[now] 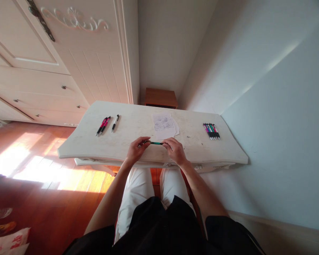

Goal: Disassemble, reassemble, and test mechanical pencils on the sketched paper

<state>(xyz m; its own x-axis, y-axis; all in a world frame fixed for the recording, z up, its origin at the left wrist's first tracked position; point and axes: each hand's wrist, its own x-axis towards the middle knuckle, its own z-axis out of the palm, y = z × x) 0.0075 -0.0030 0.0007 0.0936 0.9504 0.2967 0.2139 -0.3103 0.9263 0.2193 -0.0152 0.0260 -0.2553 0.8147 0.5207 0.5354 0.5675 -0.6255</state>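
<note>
A green pen with dark ends (156, 143) lies level between my two hands, just above the near part of the white table (133, 124). My left hand (137, 148) pinches its left end, and my right hand (174, 150) pinches its right end. Just beyond the pen, scribbled sheets of paper (163, 125) lie on the tabletop. To the left rest pink-and-black pens (103, 125) and a single white-and-black pen (115, 123). A tight row of several pens in mixed colours (212, 131) lies at the right.
A white cabinet (95, 63) rises behind the table at the left, and a pale wall (276, 117) runs along the right. Behind the table stands a brown wooden box-like piece (161, 97). Printed bags (10, 241) lie on the wooden floor at lower left.
</note>
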